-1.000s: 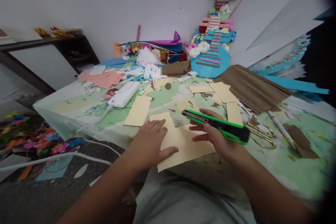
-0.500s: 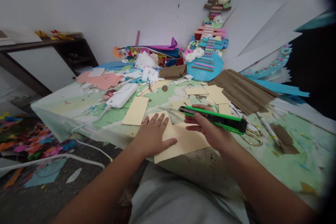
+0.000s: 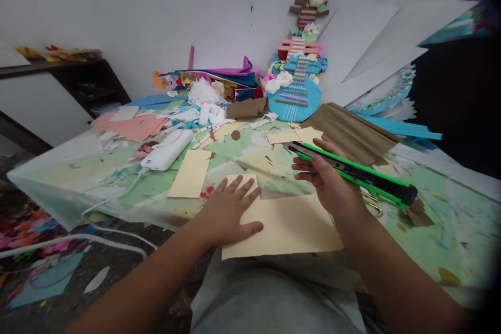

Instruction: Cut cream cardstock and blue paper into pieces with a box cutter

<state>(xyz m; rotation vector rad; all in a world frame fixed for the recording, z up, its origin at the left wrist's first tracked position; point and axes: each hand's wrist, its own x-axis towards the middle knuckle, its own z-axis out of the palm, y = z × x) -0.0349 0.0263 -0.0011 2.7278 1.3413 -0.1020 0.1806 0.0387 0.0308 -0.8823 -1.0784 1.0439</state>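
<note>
Presses the left hand (image 3: 230, 214) flat on a big cream card (image 3: 289, 227), with the left grip spread wide and the thumb out to the side. Has this card right at the front edge of the worktop (image 3: 250, 148). Holds a green and black cutter (image 3: 364, 173) up in the air with the right hand (image 3: 331, 182), near the card's right end. Pinches it in the right grip, between thumb and fingers, with the thin end to the left and the fat end to the right.

Just past the left hand, a smaller cream card (image 3: 190, 173). Behind that, a white box (image 3: 169, 150) with a white cord (image 3: 113, 198) plugged in. Beside the right hand, a bit of gold scissor loops (image 3: 378, 211), mostly hidden. Farther back, a big brown sheet (image 3: 348, 133), white paper scraps (image 3: 211, 113), pink paper (image 3: 136, 124) and a round blue paper craft (image 3: 295, 99) with strings.
</note>
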